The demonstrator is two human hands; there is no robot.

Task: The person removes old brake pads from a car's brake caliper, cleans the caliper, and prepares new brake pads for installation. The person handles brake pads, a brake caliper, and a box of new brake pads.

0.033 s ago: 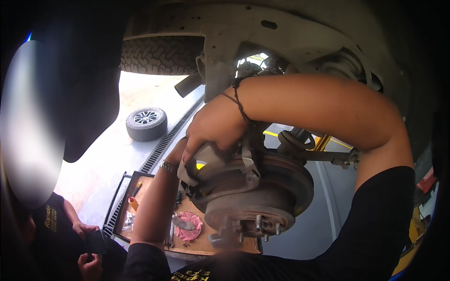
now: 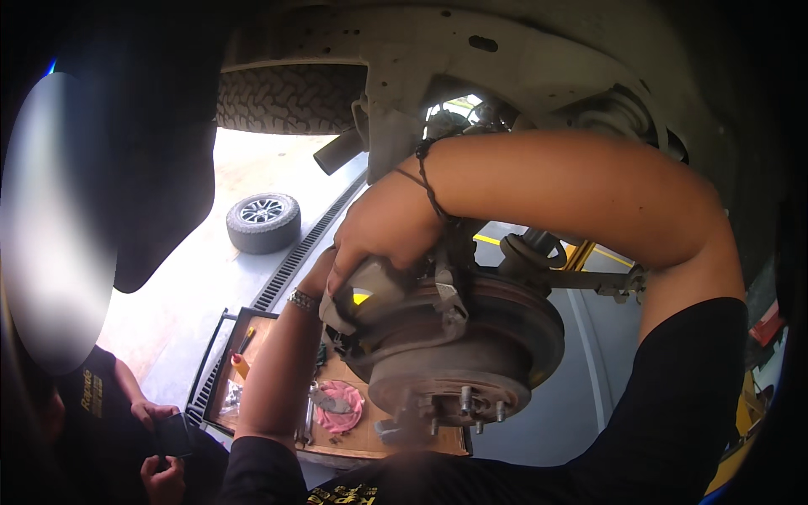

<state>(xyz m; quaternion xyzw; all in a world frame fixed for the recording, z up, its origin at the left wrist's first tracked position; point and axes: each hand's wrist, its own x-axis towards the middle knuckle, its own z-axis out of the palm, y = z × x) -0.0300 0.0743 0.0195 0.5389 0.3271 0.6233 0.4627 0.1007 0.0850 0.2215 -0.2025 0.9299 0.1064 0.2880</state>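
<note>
A rusty brake disc [image 2: 454, 370] with wheel studs hangs bare under the wheel arch, a brake caliper [image 2: 379, 282] on its left side. My right arm bends over the top of the disc. The fingers of my right hand [image 2: 383, 229] are curled down and closed against the caliper's far left edge. From below, my left forearm, with a metal watch at the wrist, reaches up to the same spot. My left hand [image 2: 320, 271] shows only in part behind the right one, its fingers hidden. A metal bracket [image 2: 450, 299] sits at the disc's upper edge.
Below left stands a tool tray [image 2: 337, 446] with a pink cloth [image 2: 343, 404], a wrench, a screwdriver and a bottle. A removed wheel [image 2: 263, 223] lies by a floor drain grate [image 2: 290, 269]. At lower left another person holds a dark phone-like device [image 2: 174, 435].
</note>
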